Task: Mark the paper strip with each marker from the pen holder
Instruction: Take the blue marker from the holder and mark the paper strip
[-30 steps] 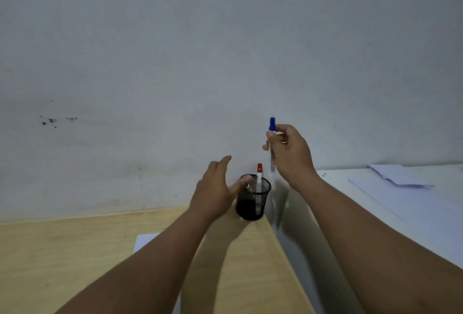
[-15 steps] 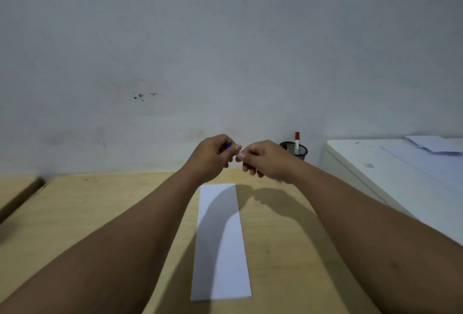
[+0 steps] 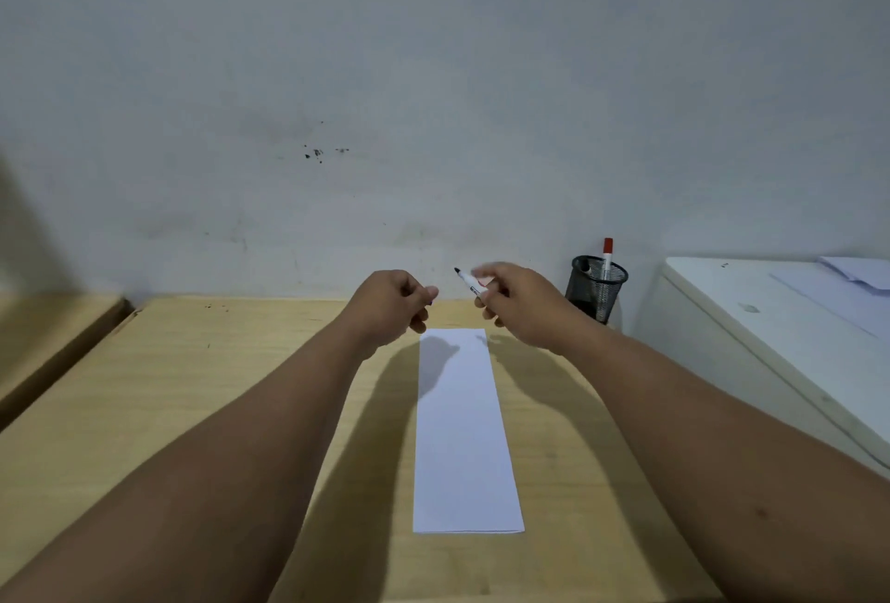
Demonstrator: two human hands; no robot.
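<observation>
The long white paper strip (image 3: 464, 429) lies flat on the pale wooden desk (image 3: 192, 390), its short far edge pointing toward the wall, with no mark visible on it. Above that far edge the right hand (image 3: 517, 304) pinches a slim white marker (image 3: 469, 283) whose bare dark tip points up and to the left, away from the strip; the fingers are clamped on its barrel. The left hand (image 3: 392, 306) hovers just left of the strip's far edge, fingers curled together; a bluish speck at the fingertips may be the cap, though it is too small to tell. Beyond the strip's far right corner stands the black mesh pen holder (image 3: 596, 287) with a red-capped marker (image 3: 607, 255) upright in it. The step in hand appears to be the first stroke. To do it well, the right hand should turn the tip downward, and the left should press the strip flat beside the marking spot so the light paper does not slide.
</observation>
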